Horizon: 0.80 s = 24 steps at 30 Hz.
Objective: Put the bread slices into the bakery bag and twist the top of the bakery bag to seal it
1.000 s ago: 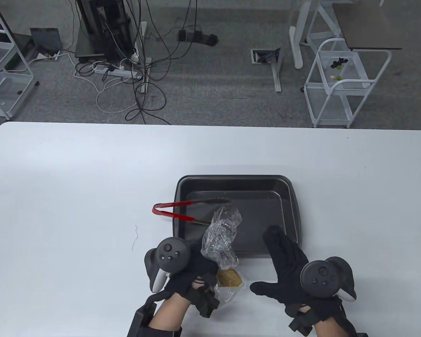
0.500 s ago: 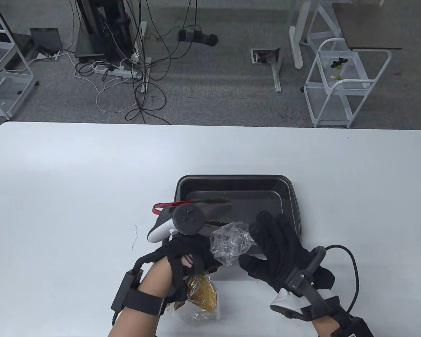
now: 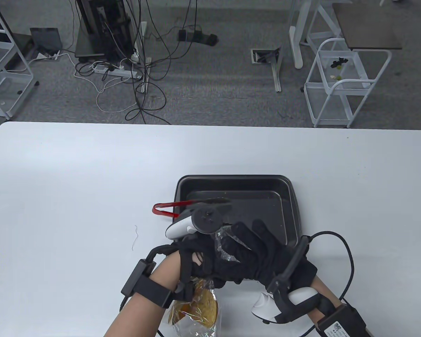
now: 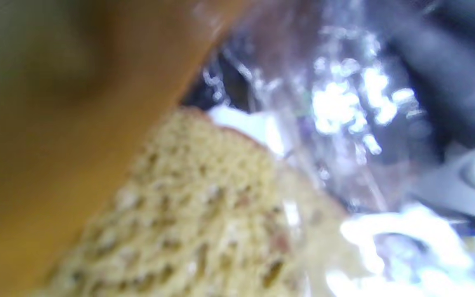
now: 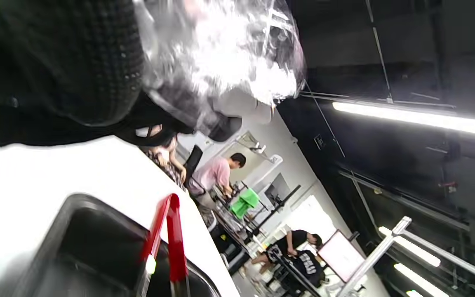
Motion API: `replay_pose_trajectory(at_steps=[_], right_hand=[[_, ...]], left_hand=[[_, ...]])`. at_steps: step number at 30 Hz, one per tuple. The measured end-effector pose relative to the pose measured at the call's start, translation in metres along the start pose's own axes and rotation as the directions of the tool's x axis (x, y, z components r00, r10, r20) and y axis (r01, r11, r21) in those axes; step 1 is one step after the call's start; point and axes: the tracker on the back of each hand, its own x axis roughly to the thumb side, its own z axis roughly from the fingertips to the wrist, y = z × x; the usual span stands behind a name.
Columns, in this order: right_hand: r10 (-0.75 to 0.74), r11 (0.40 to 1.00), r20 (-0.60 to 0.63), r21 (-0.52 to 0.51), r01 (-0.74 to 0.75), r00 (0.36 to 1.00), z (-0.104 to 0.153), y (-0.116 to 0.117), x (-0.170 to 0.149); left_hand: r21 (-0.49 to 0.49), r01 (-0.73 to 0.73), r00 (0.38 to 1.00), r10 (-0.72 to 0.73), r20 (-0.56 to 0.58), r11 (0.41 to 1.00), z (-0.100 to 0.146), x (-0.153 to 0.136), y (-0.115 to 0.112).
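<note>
While both gloved hands clamp the gathered neck of the clear bakery bag (image 3: 224, 242), its twist could slip loose or the thin film tear.

Left hand (image 3: 196, 261) grips the neck just above the bread slices (image 3: 203, 307); right hand (image 3: 259, 256) wraps the crumpled top beside the baking tray (image 3: 291, 203). Bread hangs below both grips, nearer the person than the tray, its weight likely to unwind the twist. Red tongs (image 3: 165, 209) lie across the tray's left rim.

Black gloved hands (image 3: 231, 259); clear glinting bakery bag (image 3: 196, 316); golden-brown, seed-speckled bread slices (image 4: 204, 214); dark grey tray (image 3: 291, 203); red tongs (image 3: 165, 209) on its left rim; white surface (image 3: 73, 182).
</note>
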Motion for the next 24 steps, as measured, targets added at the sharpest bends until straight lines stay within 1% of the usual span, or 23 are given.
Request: replay_pose_trajectory(at_steps=[1, 3, 4, 5, 6, 7, 8, 9, 10, 12, 13, 14, 15, 17, 18, 19, 20, 21, 22, 24], right_hand=[[-0.001, 1.0, -0.009, 0.023, 0.002, 1.0, -0.001, -0.001, 0.001], [0.002, 1.0, 0.021, -0.015, -0.002, 1.0, -0.004, -0.003, 0.003], [-0.001, 1.0, 0.026, -0.012, 0.001, 1.0, -0.006, -0.004, 0.004], [-0.015, 1.0, 0.035, 0.008, 0.015, 0.999, -0.008, -0.006, 0.006], [-0.009, 1.0, 0.031, 0.006, 0.009, 0.999, -0.009, -0.008, 0.007], [-0.011, 0.999, 0.027, 0.034, 0.01, 1.0, -0.011, -0.01, 0.008], [-0.043, 0.997, 0.009, 0.07, 0.042, 0.999, -0.012, -0.011, 0.007], [-0.06, 0.995, -0.01, 0.077, 0.06, 0.998, -0.013, -0.012, 0.007], [-0.108, 0.987, -0.028, 0.113, 0.111, 0.994, -0.014, -0.012, 0.006], [-0.183, 0.97, -0.089, 0.148, 0.194, 0.979, -0.014, -0.012, 0.002], [-0.234, 0.953, -0.125, 0.169, 0.253, 0.964, -0.014, -0.013, -0.001], [-0.288, 0.932, -0.176, 0.177, 0.318, 0.942, -0.013, -0.013, -0.004], [-0.326, 0.916, -0.205, 0.173, 0.362, 0.923, -0.012, -0.013, -0.006], [-0.427, 0.86, -0.29, 0.162, 0.483, 0.857, -0.01, -0.013, -0.011], [-0.46, 0.837, -0.321, 0.154, 0.525, 0.828, -0.009, -0.013, -0.013], [-0.497, 0.799, -0.371, 0.156, 0.581, 0.784, -0.009, -0.012, -0.016], [-0.521, 0.772, -0.405, 0.153, 0.617, 0.751, -0.008, -0.012, -0.017], [-0.567, 0.714, -0.466, 0.132, 0.687, 0.679, -0.006, -0.009, -0.019], [-0.59, 0.679, -0.497, 0.12, 0.724, 0.636, -0.005, -0.008, -0.021], [-0.656, 0.555, -0.588, 0.049, 0.83, 0.473, 0.0, -0.002, -0.026]], left_hand=[[0.003, -0.005, 1.0, 0.005, 0.012, 1.0, 0.0, 0.0, 0.0], [-0.001, 0.018, 1.0, -0.018, -0.007, 1.0, -0.002, 0.0, -0.002], [0.004, 0.028, 1.0, -0.028, -0.012, 1.0, -0.003, 0.0, -0.003], [0.016, 0.046, 0.999, -0.046, -0.03, 0.999, -0.002, 0.0, -0.003], [0.021, 0.057, 0.998, -0.057, -0.035, 0.998, -0.002, 0.001, -0.004], [0.04, 0.086, 0.995, -0.084, -0.051, 0.995, 0.001, 0.003, -0.005], [0.083, 0.128, 0.99, -0.122, -0.077, 0.988, 0.005, 0.006, -0.006], [0.117, 0.157, 0.985, -0.148, -0.088, 0.981, 0.007, 0.009, -0.007], [0.171, 0.22, 0.972, -0.202, -0.117, 0.96, 0.013, 0.014, -0.009], [0.299, 0.353, 0.933, -0.313, -0.175, 0.886, 0.023, 0.023, -0.015], [0.37, 0.423, 0.905, -0.369, -0.211, 0.827, 0.028, 0.028, -0.021], [0.454, 0.488, 0.873, -0.427, -0.236, 0.746, 0.035, 0.034, -0.028], [0.493, 0.521, 0.852, -0.455, -0.258, 0.697, 0.038, 0.037, -0.033], [0.596, 0.594, 0.793, -0.519, -0.32, 0.54, 0.048, 0.044, -0.05], [0.623, 0.62, 0.766, -0.54, -0.349, 0.476, 0.05, 0.047, -0.057], [0.653, 0.654, 0.724, -0.565, -0.395, 0.382, 0.053, 0.049, -0.066], [0.669, 0.679, 0.687, -0.582, -0.435, 0.301, 0.054, 0.051, -0.073], [0.678, 0.71, 0.632, -0.6, -0.491, 0.193, 0.055, 0.053, -0.083], [0.676, 0.725, 0.597, -0.607, -0.525, 0.129, 0.055, 0.054, -0.088], [0.641, 0.765, 0.471, -0.622, -0.626, -0.066, 0.054, 0.055, -0.106]])
